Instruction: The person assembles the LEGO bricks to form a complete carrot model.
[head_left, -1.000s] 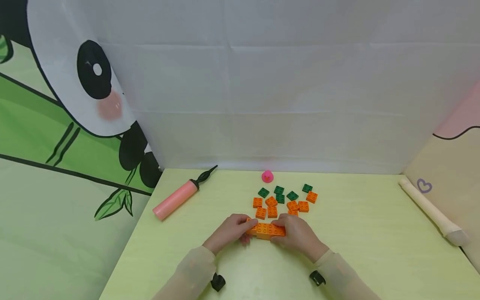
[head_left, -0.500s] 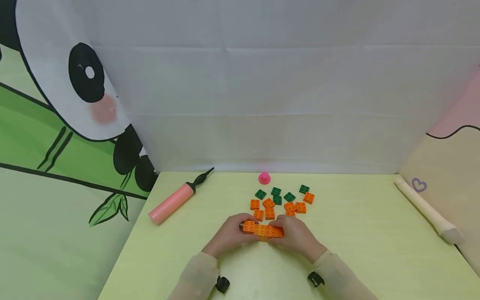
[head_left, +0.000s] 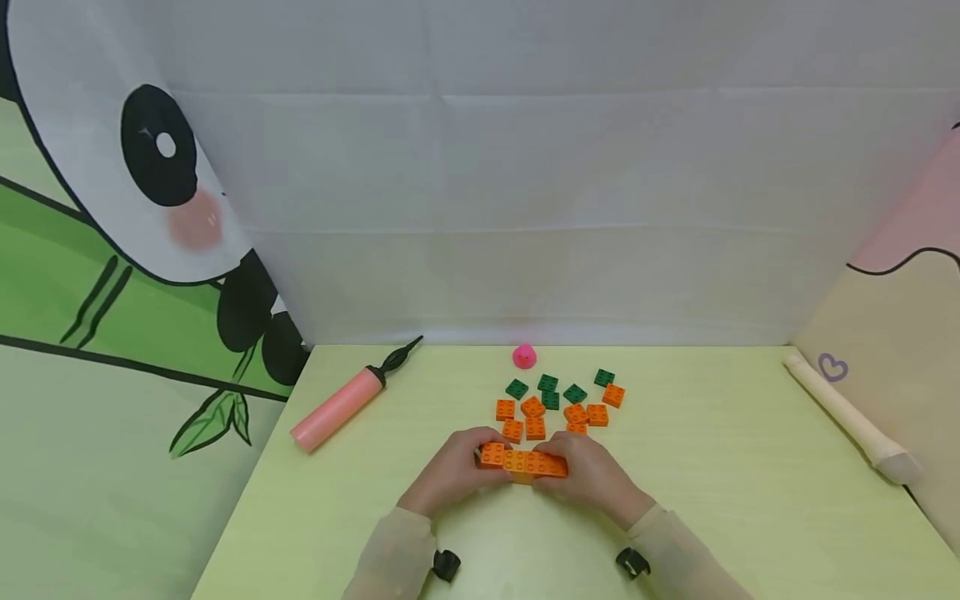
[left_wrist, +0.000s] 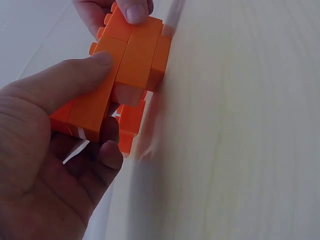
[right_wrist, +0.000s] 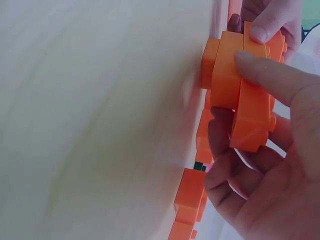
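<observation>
Several orange toy building bricks are joined into one stepped piece point(head_left: 521, 467), studs facing up in the head view. My left hand point(head_left: 456, 471) grips its left end, thumb along the near side and fingers at the far side. My right hand point(head_left: 592, 475) holds the right end the same way. In the left wrist view, the left thumb point(left_wrist: 82, 75) presses the side of an upper brick, and a lower layer juts out beneath. The right wrist view shows the right thumb point(right_wrist: 265, 67) across the joined bricks point(right_wrist: 227, 75), fingertips curled under them.
Loose orange bricks point(head_left: 535, 428) lie just beyond the hands, with several green bricks point(head_left: 575, 393) behind them. A small pink toy point(head_left: 524, 357) sits near the back edge. A pink hand pump point(head_left: 341, 406) lies at the left, a pale roll point(head_left: 847, 417) at the right edge.
My left hand has shifted its grip, the thumb moving from the top of the left end to its near side, so more studs show. The right hand keeps its hold. The head view has shifted slightly.
</observation>
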